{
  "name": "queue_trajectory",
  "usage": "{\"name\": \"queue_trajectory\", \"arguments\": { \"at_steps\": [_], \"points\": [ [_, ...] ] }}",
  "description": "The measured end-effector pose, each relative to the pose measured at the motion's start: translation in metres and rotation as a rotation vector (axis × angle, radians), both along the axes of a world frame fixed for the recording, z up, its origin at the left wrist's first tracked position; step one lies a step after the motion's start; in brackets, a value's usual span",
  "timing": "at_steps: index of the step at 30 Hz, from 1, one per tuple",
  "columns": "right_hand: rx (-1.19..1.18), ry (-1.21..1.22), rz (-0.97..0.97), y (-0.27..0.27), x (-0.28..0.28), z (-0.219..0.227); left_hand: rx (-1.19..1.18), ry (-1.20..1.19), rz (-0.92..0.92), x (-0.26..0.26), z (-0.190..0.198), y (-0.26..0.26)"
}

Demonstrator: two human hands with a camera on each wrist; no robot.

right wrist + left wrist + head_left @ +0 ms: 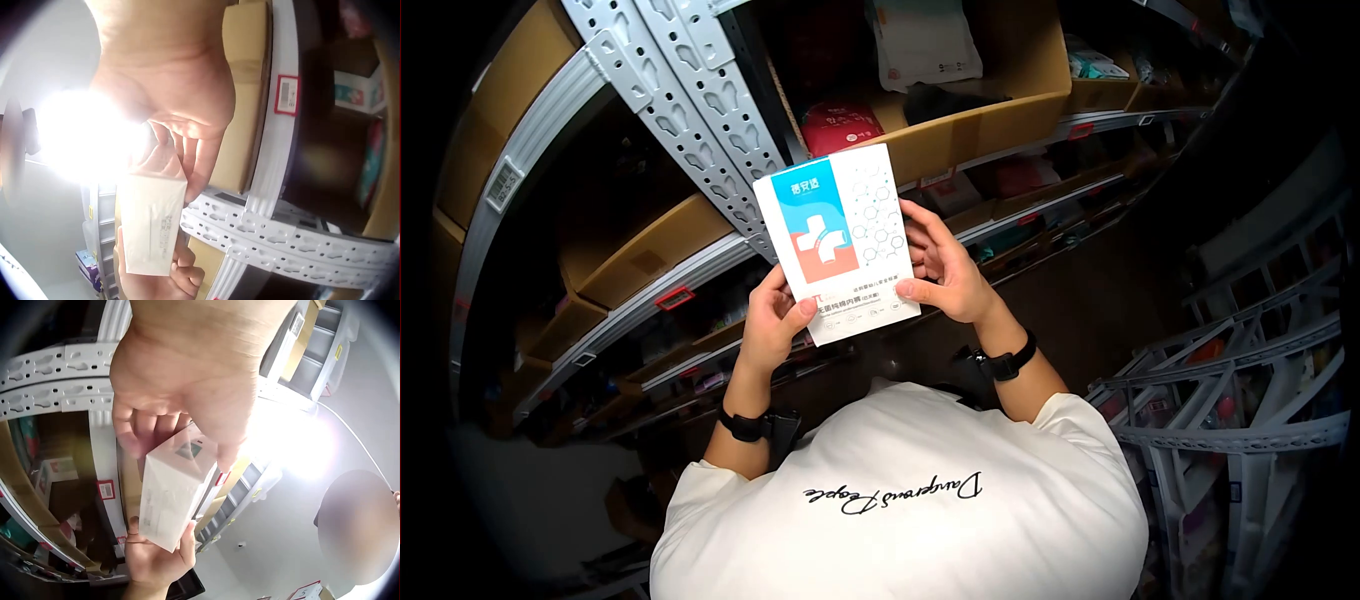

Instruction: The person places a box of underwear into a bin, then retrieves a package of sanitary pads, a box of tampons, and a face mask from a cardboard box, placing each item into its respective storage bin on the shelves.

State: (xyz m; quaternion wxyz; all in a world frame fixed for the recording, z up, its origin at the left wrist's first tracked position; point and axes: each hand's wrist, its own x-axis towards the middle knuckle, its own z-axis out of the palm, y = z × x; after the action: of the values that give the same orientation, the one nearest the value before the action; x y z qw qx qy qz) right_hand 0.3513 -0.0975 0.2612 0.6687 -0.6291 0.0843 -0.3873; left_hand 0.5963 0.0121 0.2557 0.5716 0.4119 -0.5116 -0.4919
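A white box with a blue and orange panel, a white cross-shaped design and Chinese print is held up in front of the chest. My left hand grips its lower left side, the thumb on the printed front and the fingers behind. On the opposite side my right hand grips it the same way, thumb near the lower corner. The left wrist view shows the end of the box between both hands. In the right wrist view its plain narrow side carries small printed text.
Shelving with a perforated metal post stands ahead. A cardboard bin beyond the box holds a white pouch and a red package. Lower shelves carry more bins and price tags. Another rack stands at the right.
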Motion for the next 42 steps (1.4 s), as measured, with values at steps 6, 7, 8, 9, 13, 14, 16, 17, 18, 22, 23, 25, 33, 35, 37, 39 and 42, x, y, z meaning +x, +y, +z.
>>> {"name": "queue_trajectory", "arguments": {
  "at_steps": [6,7,8,9,13,14,16,17,18,22,23,25,33,35,37,39,42],
  "points": [
    [0.03,0.009,-0.1,-0.028,-0.074,-0.021,0.051,0.026,-0.101,-0.068,-0.002,-0.044],
    [0.026,-0.006,-0.103,-0.032,-0.085,-0.024,0.057,0.012,-0.118,-0.078,-0.004,-0.051],
    [0.023,-0.02,-0.107,-0.036,-0.095,-0.028,0.063,-0.001,-0.137,-0.088,-0.006,-0.057],
    [0.033,-0.018,-0.11,-0.04,-0.104,-0.032,0.074,0.012,-0.135,-0.1,-0.007,-0.063],
    [0.083,-0.019,-0.117,-0.054,-0.134,-0.043,0.106,-0.015,-0.143,-0.129,-0.017,-0.077],
    [0.104,-0.012,-0.111,-0.056,-0.14,-0.045,0.132,-0.011,-0.142,-0.136,-0.019,-0.079],
    [0.14,-0.003,-0.092,-0.059,-0.149,-0.062,0.166,-0.01,-0.13,-0.141,-0.027,-0.081],
    [0.164,0.009,-0.076,-0.062,-0.154,-0.073,0.185,-0.07,-0.152,-0.141,-0.036,-0.083],
    [0.171,0.004,-0.064,-0.064,-0.16,-0.084,0.206,-0.131,-0.174,-0.141,-0.045,-0.085],
    [0.285,0.103,-0.02,-0.058,-0.172,-0.134,0.358,-0.036,-0.146,-0.135,-0.086,-0.084],
    [0.309,0.112,0.002,-0.055,-0.173,-0.146,0.371,-0.04,-0.141,-0.135,-0.093,-0.082],
    [0.354,0.123,0.061,-0.053,-0.173,-0.158,0.428,-0.025,-0.073,-0.139,-0.105,-0.079],
    [0.133,0.213,-0.056,-0.152,-0.121,-0.182,0.493,-0.133,0.158,-0.123,-0.115,-0.06],
    [-0.107,0.488,-0.119,-0.181,-0.085,-0.205,0.53,-0.126,0.184,-0.123,-0.109,-0.057],
    [-0.352,0.766,-0.167,-0.194,-0.062,-0.216,0.535,-0.129,0.183,-0.122,-0.107,-0.055],
    [-0.549,1.039,-0.283,-0.192,-0.048,-0.222,0.515,-0.123,0.138,-0.123,-0.108,-0.052],
    [-0.497,1.116,-0.301,-0.182,-0.048,-0.222,0.498,-0.117,0.105,-0.127,-0.108,-0.049]
  ]
}}
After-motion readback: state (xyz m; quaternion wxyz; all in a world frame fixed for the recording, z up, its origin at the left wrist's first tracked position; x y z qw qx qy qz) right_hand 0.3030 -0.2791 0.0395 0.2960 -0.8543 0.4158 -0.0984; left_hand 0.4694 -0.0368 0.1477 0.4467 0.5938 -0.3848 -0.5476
